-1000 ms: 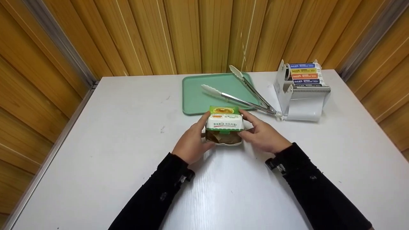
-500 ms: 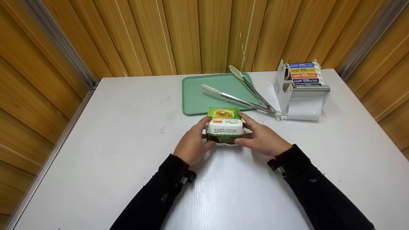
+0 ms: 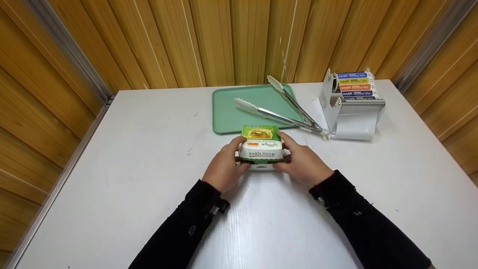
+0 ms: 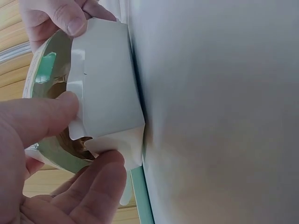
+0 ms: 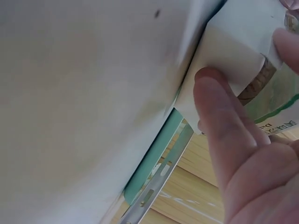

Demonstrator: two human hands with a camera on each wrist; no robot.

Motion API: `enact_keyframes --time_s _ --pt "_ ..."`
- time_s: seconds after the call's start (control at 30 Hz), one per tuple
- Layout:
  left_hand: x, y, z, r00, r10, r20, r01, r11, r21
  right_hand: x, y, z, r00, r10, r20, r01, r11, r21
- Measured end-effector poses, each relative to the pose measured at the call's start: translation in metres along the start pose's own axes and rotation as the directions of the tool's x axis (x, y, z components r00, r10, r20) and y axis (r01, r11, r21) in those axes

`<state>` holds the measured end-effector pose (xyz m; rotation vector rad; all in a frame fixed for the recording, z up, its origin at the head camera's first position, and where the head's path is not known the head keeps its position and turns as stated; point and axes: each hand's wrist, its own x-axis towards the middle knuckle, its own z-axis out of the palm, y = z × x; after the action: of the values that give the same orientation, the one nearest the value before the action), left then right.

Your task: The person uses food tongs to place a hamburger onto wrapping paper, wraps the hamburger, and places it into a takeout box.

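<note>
A white and green paper burger box (image 3: 260, 147) with a burger printed on its lid sits at the middle of the table. My left hand (image 3: 224, 166) holds its left side, with the thumb against the front wall's upper edge in the left wrist view. From the right, my right hand (image 3: 306, 164) holds the other side, forefinger on the lid and thumb low at the front. The lid is lowered but a gap shows along the front. Through that gap, something brown (image 5: 258, 81) shows inside the box; most of it is hidden.
Behind the box lies a green tray (image 3: 226, 112). Spread metal tongs (image 3: 280, 116) with pale tips lie across it, their hinge end beyond the tray's right side. A label dispenser (image 3: 354, 108) with coloured labels stands at the back right. Wood-look panels (image 3: 216, 41) close off the back.
The lid has come down toward the front, so its printed top now faces up and the front opening has narrowed. The right hand has shifted slightly left and its thumb lower.
</note>
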<state>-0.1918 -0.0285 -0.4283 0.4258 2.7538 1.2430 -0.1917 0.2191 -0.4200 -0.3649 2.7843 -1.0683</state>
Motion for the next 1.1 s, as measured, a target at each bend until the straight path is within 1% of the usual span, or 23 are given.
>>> enact_keyframes --time_s 0.1,0.3,0.4,0.57,0.77,0.9,1.1 --pt "0.0003 -0.0002 0.0004 1.0 -0.003 0.003 0.003 1.0 -0.004 -0.0005 -0.0012 0.0018 1.0 0.002 -0.01 -0.002 1.0 0.01" --pt "0.0012 -0.0008 0.001 1.0 -0.006 -0.019 0.007 0.999 0.044 -0.0003 -0.0026 0.004 1.0 0.011 -0.02 -0.012 0.999 -0.036" --pt "0.0014 -0.001 0.0015 1.0 0.003 -0.03 0.0 0.997 0.078 -0.0002 -0.0037 0.0043 1.0 0.016 -0.022 -0.018 0.998 -0.054" --pt "0.0008 -0.0013 0.0025 0.999 0.023 -0.03 -0.019 0.993 0.115 0.0005 -0.0028 0.0053 1.0 0.017 -0.024 -0.018 0.999 -0.031" --pt "0.0007 -0.0023 0.0022 1.0 0.019 -0.018 -0.016 0.993 0.114 0.0005 -0.0039 0.0065 0.999 0.037 -0.01 -0.037 0.999 0.006" --pt "0.0014 -0.0027 0.002 0.999 0.021 -0.026 -0.018 0.994 0.106 0.0002 -0.006 0.0075 0.998 0.053 -0.018 -0.053 0.999 -0.009" --pt "0.0028 -0.003 0.0024 1.0 0.015 -0.017 -0.013 0.994 0.111 -0.0004 -0.0072 0.0097 0.999 0.026 -0.04 -0.029 0.998 -0.06"
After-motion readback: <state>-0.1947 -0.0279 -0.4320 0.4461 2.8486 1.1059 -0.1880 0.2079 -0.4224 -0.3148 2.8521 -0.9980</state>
